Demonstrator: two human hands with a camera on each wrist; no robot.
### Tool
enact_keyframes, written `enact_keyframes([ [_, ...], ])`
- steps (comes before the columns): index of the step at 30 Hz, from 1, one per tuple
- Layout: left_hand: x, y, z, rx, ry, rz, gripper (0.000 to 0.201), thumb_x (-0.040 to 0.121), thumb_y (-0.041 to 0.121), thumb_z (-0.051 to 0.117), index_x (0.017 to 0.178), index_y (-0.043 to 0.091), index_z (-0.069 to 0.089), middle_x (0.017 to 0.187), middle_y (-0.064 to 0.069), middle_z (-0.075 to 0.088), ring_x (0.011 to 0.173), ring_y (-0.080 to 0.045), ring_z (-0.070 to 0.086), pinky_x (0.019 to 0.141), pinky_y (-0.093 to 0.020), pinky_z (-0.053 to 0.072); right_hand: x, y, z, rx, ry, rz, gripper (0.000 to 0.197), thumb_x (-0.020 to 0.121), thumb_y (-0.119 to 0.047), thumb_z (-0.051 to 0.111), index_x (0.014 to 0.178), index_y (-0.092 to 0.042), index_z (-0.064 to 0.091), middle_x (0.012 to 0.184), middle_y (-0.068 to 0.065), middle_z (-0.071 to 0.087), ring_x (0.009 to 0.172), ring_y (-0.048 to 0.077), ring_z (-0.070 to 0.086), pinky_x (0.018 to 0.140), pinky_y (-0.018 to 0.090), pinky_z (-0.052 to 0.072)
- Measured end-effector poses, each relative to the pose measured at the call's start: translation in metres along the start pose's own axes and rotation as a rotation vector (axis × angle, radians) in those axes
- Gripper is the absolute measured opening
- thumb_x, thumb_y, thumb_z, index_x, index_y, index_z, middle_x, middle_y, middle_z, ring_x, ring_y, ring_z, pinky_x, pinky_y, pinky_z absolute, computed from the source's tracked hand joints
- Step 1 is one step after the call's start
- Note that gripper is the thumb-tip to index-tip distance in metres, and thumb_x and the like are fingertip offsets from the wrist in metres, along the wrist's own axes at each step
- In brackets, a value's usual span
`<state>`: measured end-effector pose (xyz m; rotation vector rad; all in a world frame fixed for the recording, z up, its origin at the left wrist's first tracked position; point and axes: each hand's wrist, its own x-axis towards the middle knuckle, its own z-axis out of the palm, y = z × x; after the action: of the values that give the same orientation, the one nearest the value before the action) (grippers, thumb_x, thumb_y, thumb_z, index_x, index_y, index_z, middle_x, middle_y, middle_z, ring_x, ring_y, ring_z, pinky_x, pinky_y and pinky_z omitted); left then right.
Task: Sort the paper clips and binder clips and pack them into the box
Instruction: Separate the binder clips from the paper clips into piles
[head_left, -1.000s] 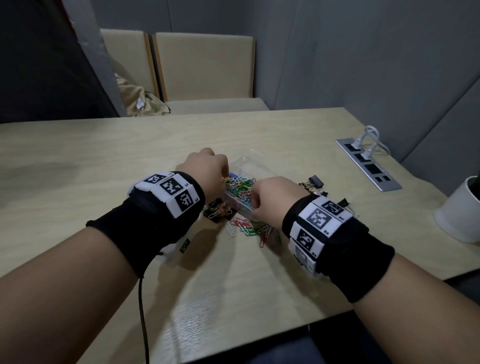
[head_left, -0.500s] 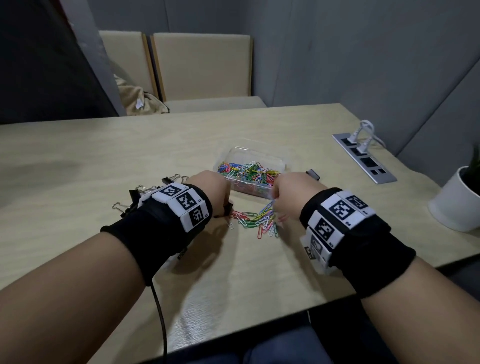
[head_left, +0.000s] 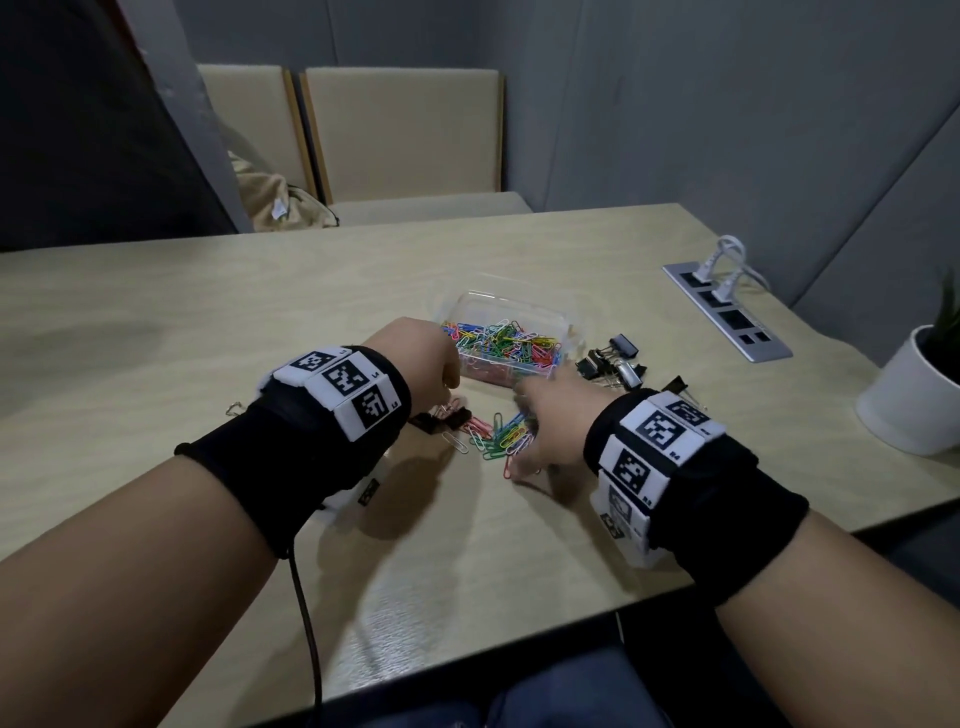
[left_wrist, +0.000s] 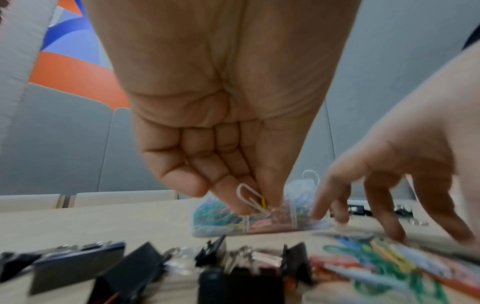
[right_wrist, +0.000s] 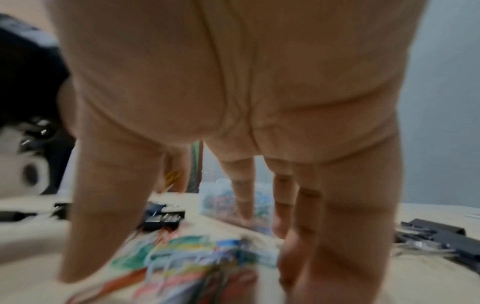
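A clear plastic box (head_left: 570, 326) holds many coloured paper clips (head_left: 501, 340). My left hand (head_left: 448, 382) hovers at the box's near left corner. In the left wrist view it (left_wrist: 255, 205) pinches a white paper clip (left_wrist: 246, 195) and a yellow one above the table. My right hand (head_left: 524, 413) reaches down with straight, spread fingers (right_wrist: 306, 226) onto a loose pile of coloured paper clips (head_left: 501, 436) in front of the box. Nothing is held in the right hand. Black binder clips (head_left: 441, 420) lie under my left wrist.
More black binder clips (head_left: 615, 358) lie to the right of the box. A power socket strip (head_left: 727, 312) with white plugs is set in the table at the far right. A white plant pot (head_left: 909, 395) stands near the right edge. Chairs stand behind the table.
My left hand has lifted from the loose pile toward the box with paper clips pinched. My right hand has uncurled from a fist and spread its fingers over the pile.
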<state>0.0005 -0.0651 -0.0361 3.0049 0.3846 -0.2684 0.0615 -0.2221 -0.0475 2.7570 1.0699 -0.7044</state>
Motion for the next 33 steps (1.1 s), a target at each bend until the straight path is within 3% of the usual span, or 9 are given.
enact_keyframes([
  [3, 0.004, 0.006, -0.006, -0.045, 0.083, 0.020, 0.023, 0.087, 0.022, 0.064, 0.108, 0.023, 0.073, 0.108, 0.003, 0.071, 0.101, -0.018, 0.064, 0.084, -0.026, 0.047, 0.003, -0.010, 0.008, -0.040, 0.018, -0.049, 0.069, 0.077, -0.041, 0.074, 0.137, -0.027, 0.042, 0.131, 0.010, 0.038, 0.113, 0.032, 0.054, 0.089, 0.037, 0.049],
  [7, 0.021, 0.011, -0.012, -0.104, 0.196, 0.013, 0.018, 0.087, 0.019, 0.062, 0.101, 0.022, 0.073, 0.106, 0.001, 0.071, 0.100, -0.022, 0.064, 0.086, -0.029, 0.050, 0.010, -0.015, 0.007, -0.086, 0.089, -0.094, 0.034, 0.091, -0.013, 0.057, 0.124, -0.018, 0.052, 0.122, 0.013, 0.047, 0.104, 0.032, 0.058, 0.089, 0.040, 0.052],
  [11, 0.043, 0.009, -0.016, -0.145, 0.234, -0.022, 0.020, 0.088, 0.018, 0.061, 0.106, 0.021, 0.070, 0.109, 0.000, 0.070, 0.104, -0.023, 0.063, 0.090, -0.029, 0.050, 0.013, -0.012, 0.002, -0.123, 0.111, -0.129, 0.027, 0.091, -0.007, 0.055, 0.117, -0.011, 0.061, 0.117, 0.013, 0.059, 0.103, 0.029, 0.060, 0.086, 0.032, 0.050],
  [16, 0.051, 0.003, -0.013, -0.207, 0.183, -0.071, 0.040, 0.089, 0.021, 0.064, 0.128, 0.019, 0.058, 0.120, 0.000, 0.066, 0.113, -0.021, 0.059, 0.094, -0.029, 0.046, 0.014, -0.004, -0.002, -0.033, 0.117, -0.076, 0.020, 0.090, -0.013, 0.059, 0.106, -0.011, 0.070, 0.108, 0.006, 0.070, 0.101, 0.024, 0.064, 0.083, 0.029, 0.050],
  [20, 0.034, -0.005, -0.011, -0.128, 0.123, -0.068, 0.029, 0.087, 0.014, 0.060, 0.114, 0.024, 0.066, 0.114, 0.001, 0.067, 0.106, -0.021, 0.061, 0.086, -0.028, 0.047, 0.010, 0.003, -0.007, 0.072, 0.130, -0.035, 0.012, 0.084, -0.017, 0.068, 0.094, -0.017, 0.074, 0.097, -0.001, 0.071, 0.093, 0.018, 0.065, 0.076, 0.025, 0.050],
  [24, 0.013, -0.007, -0.005, 0.006, -0.089, -0.069, 0.025, 0.085, 0.019, 0.065, 0.109, 0.024, 0.071, 0.109, 0.002, 0.070, 0.099, -0.021, 0.064, 0.074, -0.025, 0.044, 0.007, 0.004, -0.024, 0.230, 0.193, -0.026, 0.006, 0.081, -0.016, 0.070, 0.086, -0.017, 0.074, 0.066, -0.013, 0.058, 0.069, 0.009, 0.056, 0.060, 0.018, 0.041],
  [26, 0.008, -0.006, -0.001, 0.040, -0.170, -0.080, 0.025, 0.084, 0.025, 0.067, 0.108, 0.020, 0.073, 0.104, 0.000, 0.070, 0.089, -0.022, 0.063, 0.070, -0.025, 0.044, 0.010, 0.002, -0.038, 0.332, 0.269, -0.006, 0.006, 0.078, -0.014, 0.072, 0.078, -0.020, 0.072, 0.058, -0.013, 0.056, 0.067, 0.010, 0.057, 0.060, 0.019, 0.043],
  [29, 0.003, -0.005, 0.004, 0.083, -0.199, -0.084, 0.031, 0.080, 0.032, 0.070, 0.107, 0.017, 0.073, 0.095, -0.001, 0.068, 0.080, -0.021, 0.055, 0.068, -0.025, 0.043, 0.020, 0.000, -0.054, 0.383, 0.418, 0.040, 0.006, 0.078, -0.016, 0.072, 0.080, -0.021, 0.074, 0.070, -0.006, 0.065, 0.078, 0.015, 0.063, 0.067, 0.021, 0.044],
  [33, -0.003, -0.002, 0.009, 0.146, -0.201, -0.063, 0.040, 0.077, 0.038, 0.073, 0.115, 0.024, 0.066, 0.111, 0.001, 0.068, 0.099, -0.021, 0.061, 0.068, -0.025, 0.040, 0.033, -0.003, -0.052, 0.270, 0.427, 0.084, 0.029, 0.085, -0.018, 0.066, 0.114, -0.020, 0.065, 0.115, 0.004, 0.064, 0.103, 0.023, 0.061, 0.074, 0.023, 0.042],
])
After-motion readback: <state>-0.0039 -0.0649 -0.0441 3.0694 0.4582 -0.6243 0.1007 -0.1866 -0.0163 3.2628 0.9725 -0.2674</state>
